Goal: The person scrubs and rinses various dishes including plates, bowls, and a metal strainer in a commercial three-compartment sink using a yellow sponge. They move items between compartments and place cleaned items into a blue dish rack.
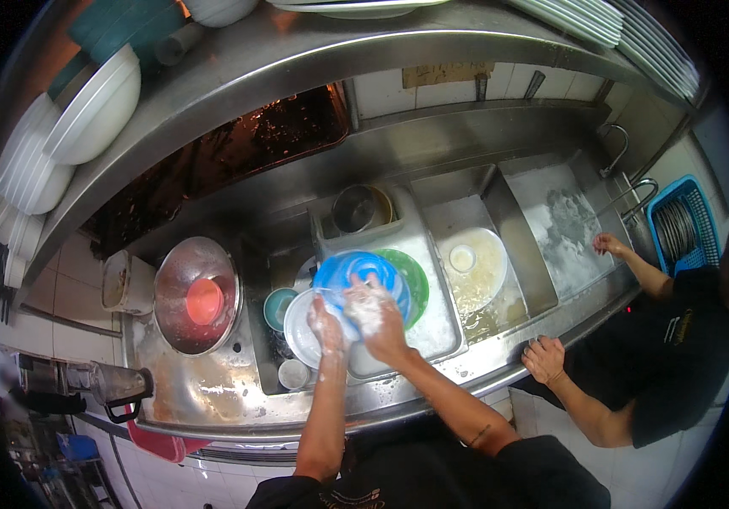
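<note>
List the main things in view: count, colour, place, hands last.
Round dish: one, blue, under right hand
Plate: one, green, beneath it
Shallow dish: one, white, at left hand
Small bowl: one, teal, beside that
Cups: two, white, left and middle basins
Pot: one, silver, behind dishes
Wide bowl: one, silver, left counter
Inner bowl: one, red, inside it
Jug: one, silver, left
Basket: one, blue, right
Taps: two, silver, right
Shelf bowls: several, white, upper left
Shelf plates: several, white, upper right
Co-worker: one, black shirt, right
Left hand: one, foamy, centre
Right hand: one, foamy, centre
</note>
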Tool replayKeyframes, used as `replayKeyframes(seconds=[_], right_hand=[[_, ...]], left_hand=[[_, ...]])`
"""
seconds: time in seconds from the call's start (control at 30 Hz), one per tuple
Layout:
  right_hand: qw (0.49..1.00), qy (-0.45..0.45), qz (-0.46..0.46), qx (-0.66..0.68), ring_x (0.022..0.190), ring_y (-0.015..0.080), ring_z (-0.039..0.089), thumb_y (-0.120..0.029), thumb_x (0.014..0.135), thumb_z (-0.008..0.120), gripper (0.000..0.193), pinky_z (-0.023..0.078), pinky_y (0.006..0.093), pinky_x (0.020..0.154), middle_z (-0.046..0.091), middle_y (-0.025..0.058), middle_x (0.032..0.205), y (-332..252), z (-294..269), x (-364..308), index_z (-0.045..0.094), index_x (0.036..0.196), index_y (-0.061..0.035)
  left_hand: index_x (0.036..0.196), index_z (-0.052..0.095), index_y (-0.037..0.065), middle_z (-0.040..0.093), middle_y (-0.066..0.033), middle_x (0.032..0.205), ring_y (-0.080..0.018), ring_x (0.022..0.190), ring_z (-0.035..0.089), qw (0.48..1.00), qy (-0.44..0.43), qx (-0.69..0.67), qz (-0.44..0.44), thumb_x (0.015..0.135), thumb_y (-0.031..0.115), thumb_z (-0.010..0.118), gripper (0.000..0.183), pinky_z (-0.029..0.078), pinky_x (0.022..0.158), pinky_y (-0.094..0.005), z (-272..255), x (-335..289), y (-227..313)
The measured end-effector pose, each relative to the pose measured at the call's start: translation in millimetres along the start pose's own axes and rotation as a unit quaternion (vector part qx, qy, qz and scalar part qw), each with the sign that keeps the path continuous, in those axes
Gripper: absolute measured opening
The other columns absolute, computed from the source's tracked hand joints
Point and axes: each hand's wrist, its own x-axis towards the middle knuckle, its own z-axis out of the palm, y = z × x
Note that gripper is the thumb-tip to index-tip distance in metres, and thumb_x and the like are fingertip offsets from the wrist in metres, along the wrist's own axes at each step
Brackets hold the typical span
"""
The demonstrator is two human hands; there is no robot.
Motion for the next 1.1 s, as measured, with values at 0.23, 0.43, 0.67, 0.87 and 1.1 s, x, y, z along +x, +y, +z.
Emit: replayKeyframes(seconds=[0.23,0.43,0.67,0.87,1.1], right_hand=[[0.897,-0.311,0.312,0.046,0.106,0.0336,0.057,-0.039,0.092,0.043,0.046,0.044,0.0398,0.09,0.059,0.0206,0.116,68.6,-5.2,80.2,0.056,0.123,-0.0065],[0.871,0.067,0.372,0.314,0.102,0.0214,0.055,-0.043,0.092,0.051,0.078,0.043,0.0356,0.089,0.054,0.0137,0.113,84.0,37.8,-72.0,0.01,0.143,-0.0001],[0.707,0.138,0.574,0.389,0.101,0.0189,0.055,-0.03,0.085,0.063,0.042,0.044,0.0332,0.087,0.06,0.0076,0.106,52.5,-68.6,-16.5,0.057,0.115,-0.0016],[0.718,0.31,0.515,0.35,0.085,0.0174,0.058,-0.039,0.087,0.061,0.042,0.05,0.0323,0.068,0.059,0.0076,0.103,190.0,-209.2,-5.8,0.055,0.109,-0.0047],[0.752,-0.234,0.611,0.076,0.085,0.0359,0.063,-0.029,0.085,0.049,0.042,0.049,0.0411,0.08,0.064,0.0249,0.102,136.0,-77.1,-107.0,0.059,0.112,0.0016]], left_hand=[[0.122,0.051,-0.001,0.058,-0.0069,0.111,-0.0179,0.097,0.057,0.944,-0.108,0.306,0.053,0.097,0.023,0.044,0.035,0.046,0.086,-0.0325,-8.5,-16.5,29.1],[0.123,0.048,-0.001,0.055,-0.0125,0.116,-0.0242,0.105,0.054,0.994,0.066,-0.078,0.047,0.098,0.034,0.041,0.044,0.044,0.092,-0.0384,24.1,-5.0,20.3],[0.113,0.058,0.002,0.055,-0.0163,0.115,-0.0273,0.107,0.053,0.85,-0.346,0.337,0.213,0.093,0.017,0.049,0.026,0.04,0.094,-0.039,75.7,-73.8,-35.4],[0.121,0.055,0.005,0.052,-0.0137,0.127,-0.0245,0.112,0.051,0.869,-0.104,0.474,-0.097,0.092,0.031,0.055,0.038,0.039,0.095,-0.0403,6.4,-74.6,-65.0],[0.134,0.039,0.005,0.052,-0.0129,0.126,-0.0241,0.111,0.053,0.846,-0.234,0.467,-0.108,0.093,0.043,0.048,0.057,0.044,0.092,-0.0379,-61.2,20.0,-106.8]])
